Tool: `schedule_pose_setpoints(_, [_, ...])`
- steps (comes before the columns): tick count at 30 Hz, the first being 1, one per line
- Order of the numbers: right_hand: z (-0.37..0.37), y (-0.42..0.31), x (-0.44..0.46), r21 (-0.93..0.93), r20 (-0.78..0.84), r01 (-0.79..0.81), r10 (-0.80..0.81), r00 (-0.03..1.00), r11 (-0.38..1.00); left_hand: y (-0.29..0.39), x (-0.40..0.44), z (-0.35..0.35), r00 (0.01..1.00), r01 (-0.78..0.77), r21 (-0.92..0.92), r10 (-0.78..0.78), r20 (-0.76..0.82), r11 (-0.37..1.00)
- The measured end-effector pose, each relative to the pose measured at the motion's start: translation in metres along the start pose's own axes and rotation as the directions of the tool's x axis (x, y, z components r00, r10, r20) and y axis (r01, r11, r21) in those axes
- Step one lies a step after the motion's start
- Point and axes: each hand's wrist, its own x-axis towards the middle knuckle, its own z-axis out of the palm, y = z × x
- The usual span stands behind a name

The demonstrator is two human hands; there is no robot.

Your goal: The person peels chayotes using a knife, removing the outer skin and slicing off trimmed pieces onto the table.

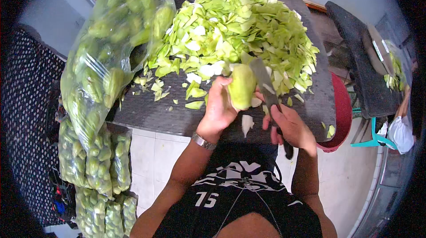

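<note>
My left hand (217, 105), with a metal watch at the wrist, grips a pale green, oblong fruit (242, 86) near the front of the dark table (146, 109). In my right hand (290, 125) is a knife (262, 76). Its broad blade points away from me, close to the fruit's right side, and the dark handle shows below my fingers. Just behind both hands rises a large heap of green and whitish peelings (239, 25). A pale scrap (247, 125) is at the table's front edge, below the fruit.
A big clear bag of green fruits (102, 51) leans on the table's left side. Several smaller filled bags (97, 162) are stacked on the floor below. At right are a red tub (339, 118), a teal stool (375, 136), and another person's arm (403, 102) near a second dark table (350, 60).
</note>
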Motion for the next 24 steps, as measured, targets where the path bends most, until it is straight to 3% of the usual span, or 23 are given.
schedule_pose_setpoints(2, [0.0,0.011,0.007,-0.073,-0.052,-0.012,0.009,0.999,0.997,-0.003,0.001,-0.009,0.996,0.006,0.051,-0.01,0.083,0.999])
schedule_pose_setpoints(3, [-0.002,0.015,0.011,-0.114,-0.076,-0.014,0.006,0.997,0.993,-0.003,-0.001,-0.003,0.999,0.003,0.064,-0.006,0.038,0.998])
schedule_pose_setpoints(5, [-0.002,0.013,0.012,-0.073,-0.112,0.054,-0.062,0.992,0.996,-0.005,0.001,-0.003,0.996,0.022,0.022,-0.023,0.089,1.0])
schedule_pose_setpoints(6, [-0.003,0.015,0.012,-0.055,-0.134,0.09,-0.097,0.986,0.994,-0.007,0.002,-0.005,0.998,0.016,0.077,-0.011,-0.069,0.997])
schedule_pose_setpoints(8, [-0.01,0.014,0.01,-0.061,-0.18,0.066,-0.076,0.981,0.996,-0.009,0.004,-0.008,0.998,-0.009,0.14,0.017,-0.058,0.99])
schedule_pose_setpoints(10, [-0.012,0.019,0.012,-0.19,-0.231,0.131,-0.174,0.957,0.973,-0.009,0.003,-0.002,0.997,-0.011,0.203,0.028,-0.078,0.979])
schedule_pose_setpoints(13, [-0.009,0.016,0.009,-0.233,-0.255,0.159,-0.218,0.942,0.959,-0.007,0.001,0.007,0.997,-0.06,0.16,0.069,-0.046,0.985])
schedule_pose_setpoints(15, [-0.004,0.016,0.009,-0.272,-0.257,0.216,-0.287,0.923,0.938,-0.006,0.004,-0.001,0.998,-0.004,0.094,0.01,-0.055,0.996])
schedule_pose_setpoints(19, [-0.001,0.019,0.009,-0.464,-0.264,0.332,-0.486,0.833,0.821,-0.009,0.01,0.008,0.995,-0.036,-0.045,0.032,-0.091,0.998])
schedule_pose_setpoints(24, [0.005,0.01,0.004,-0.573,-0.346,0.311,-0.568,0.747,0.758,-0.005,0.017,0.028,0.983,-0.073,-0.007,0.071,-0.167,0.997])
